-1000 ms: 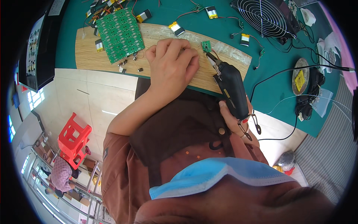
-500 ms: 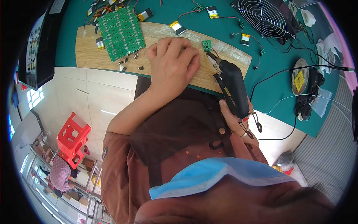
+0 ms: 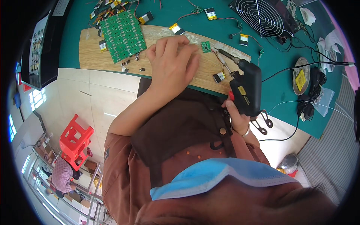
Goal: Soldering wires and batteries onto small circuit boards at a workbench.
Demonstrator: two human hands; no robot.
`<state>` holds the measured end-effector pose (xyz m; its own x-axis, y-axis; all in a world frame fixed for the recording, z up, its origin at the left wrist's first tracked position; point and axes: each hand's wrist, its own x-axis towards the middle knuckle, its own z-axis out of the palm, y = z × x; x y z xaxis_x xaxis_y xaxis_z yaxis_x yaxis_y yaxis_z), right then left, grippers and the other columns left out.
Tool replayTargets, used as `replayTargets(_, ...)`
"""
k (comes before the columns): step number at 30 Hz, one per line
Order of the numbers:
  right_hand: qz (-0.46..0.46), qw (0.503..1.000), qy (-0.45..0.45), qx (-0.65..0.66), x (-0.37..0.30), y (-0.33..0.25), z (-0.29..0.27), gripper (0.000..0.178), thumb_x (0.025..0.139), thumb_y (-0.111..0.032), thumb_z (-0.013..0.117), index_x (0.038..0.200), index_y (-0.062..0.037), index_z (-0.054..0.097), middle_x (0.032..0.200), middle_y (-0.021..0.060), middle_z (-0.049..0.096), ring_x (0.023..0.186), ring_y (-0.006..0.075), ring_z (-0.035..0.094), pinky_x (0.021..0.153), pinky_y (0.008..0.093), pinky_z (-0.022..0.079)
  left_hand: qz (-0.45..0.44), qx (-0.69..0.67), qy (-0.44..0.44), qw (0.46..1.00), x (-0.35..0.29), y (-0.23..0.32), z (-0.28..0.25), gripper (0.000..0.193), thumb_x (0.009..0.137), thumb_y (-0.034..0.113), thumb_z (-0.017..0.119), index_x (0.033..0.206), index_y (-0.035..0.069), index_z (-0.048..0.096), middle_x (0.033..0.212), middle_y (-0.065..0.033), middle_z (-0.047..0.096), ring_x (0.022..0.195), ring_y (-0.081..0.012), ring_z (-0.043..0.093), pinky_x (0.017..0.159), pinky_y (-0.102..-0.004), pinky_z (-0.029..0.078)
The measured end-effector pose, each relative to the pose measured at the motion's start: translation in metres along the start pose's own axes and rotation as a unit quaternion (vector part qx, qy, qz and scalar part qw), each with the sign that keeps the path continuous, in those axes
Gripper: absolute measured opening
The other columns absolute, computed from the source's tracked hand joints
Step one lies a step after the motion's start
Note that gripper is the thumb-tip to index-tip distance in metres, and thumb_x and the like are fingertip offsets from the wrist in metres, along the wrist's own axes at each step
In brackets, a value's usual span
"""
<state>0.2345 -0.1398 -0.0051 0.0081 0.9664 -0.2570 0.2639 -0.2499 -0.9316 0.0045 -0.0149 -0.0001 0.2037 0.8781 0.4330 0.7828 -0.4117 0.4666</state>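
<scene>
My left hand (image 3: 172, 67) lies palm down over the wooden board (image 3: 90, 54), its fingers bent and a little apart; nothing shows in it, though the fingertips are partly hidden. Just right of its index finger is a small green circuit board (image 3: 206, 47). Thin wires lead from it toward a small silver-and-yellow battery (image 3: 219, 77) near the board's front edge. In my right hand (image 3: 239, 116) is a black soldering gun (image 3: 245, 88) with a red trigger. Its tip points up and left, apart from the small circuit board.
A large green circuit panel (image 3: 123, 36) overlaps the board's left part, small components beside it. Batteries (image 3: 177, 29) with wires lie across the green mat. Far right stand a black fan (image 3: 258, 17) and an oval dish (image 3: 301, 80) with a yellow sponge. The gun's cable (image 3: 288, 67) crosses rightward.
The soldering gun has moved right and swung away from the small circuit board, uncovering the battery near the front edge. My left hand's fingers have loosened slightly.
</scene>
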Motion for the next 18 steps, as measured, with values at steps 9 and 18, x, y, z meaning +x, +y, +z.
replayTargets(9,-0.042,0.979,0.047,0.195,0.004,-0.006,0.007,0.036,0.085,0.001,0.058,0.119,0.0103,0.053,0.101,0.0157,0.060,0.069,0.0208,0.059,0.064,0.0338,0.052,0.096,0.053,-0.120,0.987,0.047,0.003,-0.006,0.010,0.082,0.018,0.070,0.092,0.016,0.072,0.107,0.0019,0.059,0.107,-0.0205,0.052,0.085,-0.0419,0.035)
replayTargets(18,-0.062,0.958,0.069,0.271,0.007,-0.003,0.006,0.034,0.085,0.004,0.057,0.119,0.0075,0.054,0.109,0.0167,0.059,0.074,0.0203,0.061,0.060,0.0333,0.053,0.050,-0.042,-0.175,0.982,0.047,0.005,-0.003,0.008,0.077,0.018,0.073,0.080,0.012,0.070,0.101,0.0010,0.061,0.103,-0.0228,0.052,0.083,-0.0440,0.037)
